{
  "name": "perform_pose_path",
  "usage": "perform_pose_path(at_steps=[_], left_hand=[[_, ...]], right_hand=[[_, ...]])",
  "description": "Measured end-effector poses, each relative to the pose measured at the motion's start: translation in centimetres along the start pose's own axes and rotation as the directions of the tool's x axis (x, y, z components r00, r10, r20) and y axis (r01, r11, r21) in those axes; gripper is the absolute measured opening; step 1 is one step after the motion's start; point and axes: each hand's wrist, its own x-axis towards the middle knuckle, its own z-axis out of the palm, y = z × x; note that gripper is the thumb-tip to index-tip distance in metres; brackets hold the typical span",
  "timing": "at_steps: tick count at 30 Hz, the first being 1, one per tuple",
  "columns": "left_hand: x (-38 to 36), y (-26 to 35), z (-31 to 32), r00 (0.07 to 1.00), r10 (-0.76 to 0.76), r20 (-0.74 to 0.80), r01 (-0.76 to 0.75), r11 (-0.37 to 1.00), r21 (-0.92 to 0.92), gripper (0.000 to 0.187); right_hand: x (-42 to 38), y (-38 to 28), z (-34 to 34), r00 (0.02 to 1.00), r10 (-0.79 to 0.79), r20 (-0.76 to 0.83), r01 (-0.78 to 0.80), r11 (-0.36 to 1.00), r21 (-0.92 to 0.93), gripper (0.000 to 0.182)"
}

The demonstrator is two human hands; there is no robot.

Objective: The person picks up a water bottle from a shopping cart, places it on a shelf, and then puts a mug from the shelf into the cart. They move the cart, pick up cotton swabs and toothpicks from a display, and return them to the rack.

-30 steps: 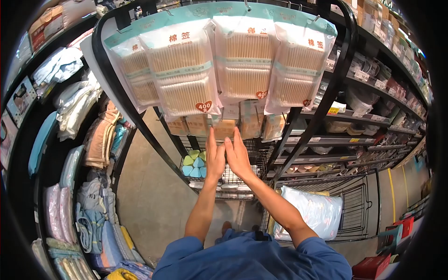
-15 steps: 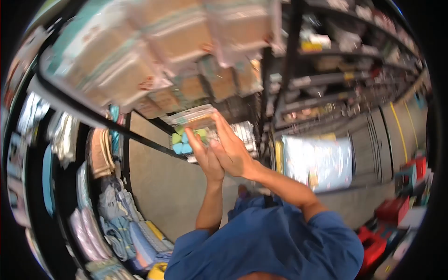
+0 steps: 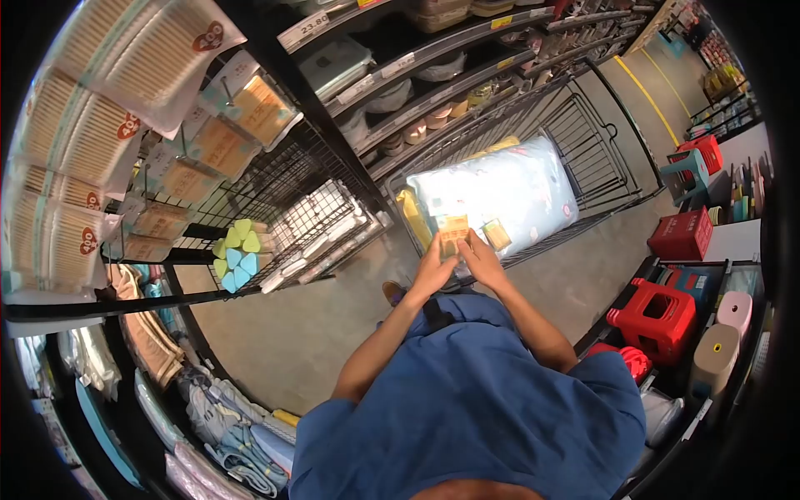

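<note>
Low over the shopping cart, my left hand (image 3: pixel 432 268) and my right hand (image 3: pixel 484 264) close on a small clear packet with a yellow-orange label (image 3: pixel 453 227). Its contents are too small to make out. Just beyond my right fingers, a similar small packet (image 3: pixel 497 234) lies on a large plastic-wrapped pale blue bundle (image 3: pixel 533 185). That bundle fills much of the black wire cart (image 3: pixel 593 133). Yellow wrapped goods (image 3: pixel 410 218) show at the cart's near left side.
Left of me, a rack holds clear cotton-swab packs (image 3: pixel 108 108), orange-labelled packs (image 3: pixel 254 117) and green and blue triangular-ended items (image 3: pixel 237 250). Folded textiles (image 3: pixel 225 425) fill lower-left shelves. Red stools (image 3: pixel 658 317) line the right shelf. Tiered shelves (image 3: pixel 442 62) run behind the cart.
My hands have come from in front of the hanging rack, where they were pressed close together, to over the cart. The labelled packet now shows between them. My view has turned right.
</note>
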Motion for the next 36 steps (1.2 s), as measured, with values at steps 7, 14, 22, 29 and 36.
perform_pose_path(at_steps=[7,14,22,29,36], left_hand=[[3.2,-3.1,3.5,0.889,-0.361,0.282,0.381,0.925,-0.016,0.054],[2.9,-4.3,2.1,0.895,-0.394,0.208,0.399,0.917,0.022,0.052],[1.4,-5.0,1.2,0.928,-0.343,0.146,0.347,0.938,0.000,0.050],[1.6,-7.5,-1.2,0.948,-0.317,0.018,0.317,0.943,-0.099,0.051],[-0.1,-3.0,-5.4,0.973,-0.165,-0.160,0.114,0.951,-0.288,0.044]], right_hand=[[1.3,6.2,-2.5,0.965,0.213,0.153,-0.174,0.956,-0.236,0.050],[3.6,7.8,-4.5,0.999,0.030,-0.033,-0.043,0.873,-0.485,0.037],[7.8,7.1,-4.6,0.912,0.286,0.294,0.056,0.622,-0.781,0.059],[6.1,9.3,-4.6,0.870,0.396,0.294,0.059,0.507,-0.860,0.073],[9.8,4.1,-4.7,0.903,0.118,0.413,0.213,0.712,-0.669,0.062]])
